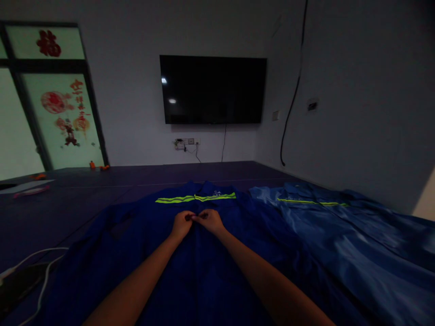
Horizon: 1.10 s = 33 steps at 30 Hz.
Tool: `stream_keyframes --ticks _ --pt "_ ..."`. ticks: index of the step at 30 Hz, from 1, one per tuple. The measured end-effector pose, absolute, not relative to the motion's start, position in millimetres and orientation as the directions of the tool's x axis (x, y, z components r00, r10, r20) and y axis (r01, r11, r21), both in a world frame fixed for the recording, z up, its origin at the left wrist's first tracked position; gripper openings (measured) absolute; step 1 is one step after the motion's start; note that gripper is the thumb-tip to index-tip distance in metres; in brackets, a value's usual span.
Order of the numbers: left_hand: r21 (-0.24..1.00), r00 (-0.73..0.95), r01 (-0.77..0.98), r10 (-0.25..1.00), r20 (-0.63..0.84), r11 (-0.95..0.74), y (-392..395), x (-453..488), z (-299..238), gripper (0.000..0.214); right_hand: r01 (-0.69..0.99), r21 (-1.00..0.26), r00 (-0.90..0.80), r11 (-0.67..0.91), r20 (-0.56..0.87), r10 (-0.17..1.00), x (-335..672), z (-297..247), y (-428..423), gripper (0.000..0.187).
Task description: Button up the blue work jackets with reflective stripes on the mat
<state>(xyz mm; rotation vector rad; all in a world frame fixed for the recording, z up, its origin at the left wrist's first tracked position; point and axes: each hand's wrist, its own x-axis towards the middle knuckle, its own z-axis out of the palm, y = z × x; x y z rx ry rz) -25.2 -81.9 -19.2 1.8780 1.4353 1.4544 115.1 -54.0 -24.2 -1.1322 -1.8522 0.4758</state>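
Observation:
A dark blue work jacket (136,253) with a yellow-green reflective stripe (195,198) lies spread flat in front of me on the dark surface. Both my hands meet at its front opening, just below the stripe. My left hand (181,225) is closed in a pinch on the jacket's front edge. My right hand (210,220) pinches the opposite edge, fingertips touching the left ones. A small dark item, perhaps a button, shows between the fingers but is too small to name.
A second, lighter blue jacket (340,235) lies to the right. A white cable (37,262) and a dark device lie at the left edge. A black TV (213,89) hangs on the far wall. A glass door (61,117) with red decorations stands at the left.

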Motion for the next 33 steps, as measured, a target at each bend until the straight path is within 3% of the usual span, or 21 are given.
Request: stream_keyframes --ticks 6,12,17,22,25,29,33 --pt "0.784 -0.048 0.469 0.874 0.483 -0.407 -81 -25 -21 0.029 0.557 -0.671 -0.168 0.489 0.485 0.858 114 -23 -58 0.010" --pt "0.771 -0.036 0.483 0.870 0.491 -0.415 -84 -24 -19 0.024 0.566 -0.681 -0.134 0.464 0.480 0.867 115 -20 -58 0.013" --pt "0.756 -0.052 0.484 0.848 0.528 -0.441 -81 -25 -21 0.025 0.633 -0.624 -0.155 0.458 0.477 0.865 112 -19 -63 0.025" --pt "0.783 -0.050 0.442 0.860 0.508 -0.437 -79 -26 -23 0.029 0.656 -0.622 -0.107 0.426 0.482 0.869 110 -20 -64 0.011" --pt "0.792 -0.055 0.443 0.869 0.492 -0.420 -80 -26 -21 0.029 0.601 -0.680 -0.058 0.420 0.486 0.872 111 -20 -61 0.012" --pt "0.780 -0.041 0.470 0.873 0.486 -0.413 -84 -25 -18 0.025 0.406 -0.804 -0.004 0.434 0.473 0.881 115 -20 -54 0.021" --pt "0.757 -0.030 0.512 0.872 0.488 -0.406 -85 -24 -15 0.019 0.268 -0.853 -0.044 0.448 0.454 0.890 117 -21 -48 0.021"
